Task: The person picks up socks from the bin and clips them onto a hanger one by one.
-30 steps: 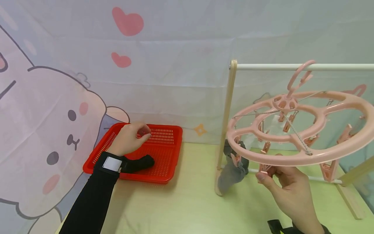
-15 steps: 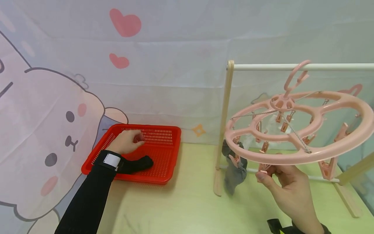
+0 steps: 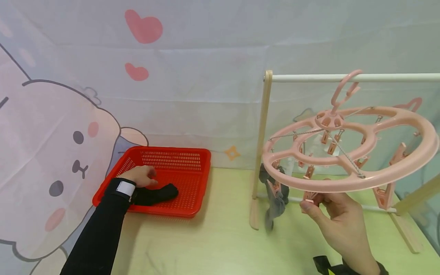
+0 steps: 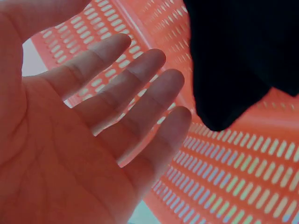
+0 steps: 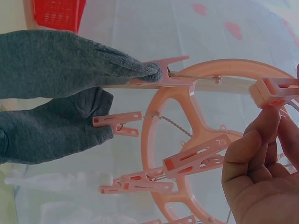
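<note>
My left hand [image 3: 140, 176] is inside the red plastic basket [image 3: 203, 183], just behind a black sock [image 3: 157, 195]. In the left wrist view its fingers [image 4: 154, 98] are spread and loosely bent, and the sock [image 4: 233, 56] hangs into view beside the fingertips. My right hand [image 3: 345, 229] pinches a pink clothespin [image 3: 308, 196] between thumb and fingers, under the front rim of a round pink clip hanger [image 3: 319, 186]. Grey socks [image 3: 277, 202] hang from clips at the hanger's left side; two [image 5: 60, 65] show in the right wrist view, each in its own clip.
The hanger hooks over a white rail [image 3: 395, 78] on a wooden-legged stand [image 3: 262, 133]. Several other pink clips [image 5: 196, 156] dangle from its rings. Behind everything hangs a printed cloth backdrop [image 3: 206, 76]. A pale green-yellow table [image 3: 206, 244] lies underneath.
My left hand has moved down and slightly left, deeper into the basket and closer to the black sock. The grey socks sway a little. My right hand keeps its pinch on the clothespin.
</note>
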The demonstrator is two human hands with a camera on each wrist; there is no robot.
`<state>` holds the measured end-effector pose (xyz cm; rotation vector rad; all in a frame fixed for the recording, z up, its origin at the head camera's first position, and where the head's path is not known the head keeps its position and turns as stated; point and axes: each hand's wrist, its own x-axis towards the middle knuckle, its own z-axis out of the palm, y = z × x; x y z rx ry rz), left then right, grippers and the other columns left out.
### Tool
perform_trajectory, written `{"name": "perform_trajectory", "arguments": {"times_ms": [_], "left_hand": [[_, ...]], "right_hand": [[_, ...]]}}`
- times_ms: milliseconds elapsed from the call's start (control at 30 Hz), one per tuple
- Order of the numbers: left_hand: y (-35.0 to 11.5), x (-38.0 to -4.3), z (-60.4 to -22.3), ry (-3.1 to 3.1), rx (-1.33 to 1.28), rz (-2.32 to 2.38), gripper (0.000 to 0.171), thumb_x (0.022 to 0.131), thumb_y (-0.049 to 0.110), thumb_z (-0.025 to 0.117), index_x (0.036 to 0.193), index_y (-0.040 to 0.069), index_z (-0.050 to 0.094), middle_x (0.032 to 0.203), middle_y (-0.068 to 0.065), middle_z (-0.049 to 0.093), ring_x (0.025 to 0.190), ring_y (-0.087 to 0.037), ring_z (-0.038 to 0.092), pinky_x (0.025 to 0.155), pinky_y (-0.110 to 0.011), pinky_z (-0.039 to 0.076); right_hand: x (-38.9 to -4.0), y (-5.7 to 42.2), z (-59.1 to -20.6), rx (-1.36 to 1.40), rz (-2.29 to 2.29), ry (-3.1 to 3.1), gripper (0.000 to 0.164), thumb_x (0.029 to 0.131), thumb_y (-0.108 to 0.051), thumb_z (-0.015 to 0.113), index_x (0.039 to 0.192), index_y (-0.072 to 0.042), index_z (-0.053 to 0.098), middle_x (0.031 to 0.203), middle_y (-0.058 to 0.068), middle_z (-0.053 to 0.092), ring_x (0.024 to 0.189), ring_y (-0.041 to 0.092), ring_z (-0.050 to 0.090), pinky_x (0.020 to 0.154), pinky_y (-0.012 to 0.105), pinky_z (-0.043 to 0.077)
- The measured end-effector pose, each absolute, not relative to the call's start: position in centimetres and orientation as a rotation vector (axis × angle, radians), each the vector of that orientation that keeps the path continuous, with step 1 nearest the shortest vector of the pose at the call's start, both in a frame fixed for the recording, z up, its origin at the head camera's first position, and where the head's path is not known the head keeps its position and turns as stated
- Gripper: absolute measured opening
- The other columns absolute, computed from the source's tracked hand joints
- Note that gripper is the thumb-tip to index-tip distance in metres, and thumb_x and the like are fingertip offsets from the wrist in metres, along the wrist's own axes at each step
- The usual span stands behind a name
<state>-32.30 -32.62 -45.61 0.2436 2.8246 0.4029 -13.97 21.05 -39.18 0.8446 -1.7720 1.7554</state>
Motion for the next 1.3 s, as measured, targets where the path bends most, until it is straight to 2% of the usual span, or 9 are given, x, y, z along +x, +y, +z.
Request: {"name": "perform_trajectory", "arguments": {"times_ms": [367,667,733,933,1100,1200,1300], "left_hand": [[-34.4,-32.1,-46.6,2.737,0.074,0.366,0.054,0.079,0.031,0.078,0.122,0.003,0.059,0.110,-0.015,0.062,0.096,-0.035,0.054,0.087,-0.057,0.045],[-35.1,-31.7,-47.1,2.708,0.067,0.349,0.056,0.079,0.032,0.078,0.123,0.003,0.059,0.111,-0.015,0.060,0.097,-0.034,0.053,0.086,-0.053,0.046],[-35.0,-31.6,-47.0,2.710,0.073,0.345,0.051,0.079,0.030,0.078,0.120,0.004,0.061,0.110,-0.014,0.061,0.095,-0.032,0.054,0.083,-0.050,0.047],[-34.8,-31.3,-46.6,2.742,0.131,0.359,0.032,0.077,0.014,0.076,0.106,0.005,0.068,0.098,-0.010,0.063,0.081,-0.028,0.056,0.067,-0.040,0.049],[-34.8,-31.4,-46.6,2.785,0.161,0.396,0.013,0.081,0.008,0.072,0.093,0.008,0.070,0.087,-0.007,0.062,0.066,-0.024,0.057,0.056,-0.035,0.049],[-34.8,-31.4,-46.4,2.811,0.199,0.394,0.005,0.084,0.008,0.068,0.089,0.008,0.070,0.081,-0.006,0.060,0.063,-0.022,0.056,0.055,-0.034,0.048],[-34.6,-31.5,-46.1,2.851,0.242,0.376,0.005,0.087,0.010,0.065,0.089,0.008,0.069,0.079,-0.005,0.060,0.066,-0.022,0.056,0.059,-0.035,0.048]], "right_hand": [[-13.9,21.0,-39.2,0.822,1.729,-1.805,0.028,0.078,0.024,0.064,0.104,0.013,0.063,0.080,0.013,0.063,0.073,0.016,0.057,0.066,0.021,0.047],[-13.9,21.0,-39.1,0.830,1.738,-1.799,0.027,0.078,0.024,0.064,0.104,0.015,0.061,0.080,0.013,0.063,0.073,0.016,0.057,0.067,0.021,0.047],[-13.8,21.0,-39.0,0.832,1.743,-1.796,0.027,0.078,0.025,0.064,0.103,0.015,0.062,0.080,0.013,0.063,0.073,0.016,0.057,0.067,0.021,0.047],[-13.8,20.9,-39.0,0.846,1.756,-1.780,0.027,0.078,0.025,0.064,0.103,0.015,0.061,0.081,0.013,0.063,0.073,0.016,0.057,0.067,0.021,0.047],[-13.8,20.9,-38.9,0.846,1.753,-1.777,0.027,0.078,0.025,0.064,0.102,0.014,0.062,0.080,0.013,0.063,0.073,0.016,0.056,0.066,0.021,0.046],[-13.8,20.9,-38.9,0.858,1.756,-1.767,0.027,0.078,0.025,0.064,0.102,0.014,0.062,0.080,0.013,0.062,0.073,0.016,0.056,0.066,0.022,0.046],[-13.8,20.9,-38.9,0.872,1.762,-1.753,0.027,0.078,0.025,0.064,0.102,0.015,0.062,0.081,0.013,0.062,0.073,0.017,0.056,0.066,0.022,0.046]]}}
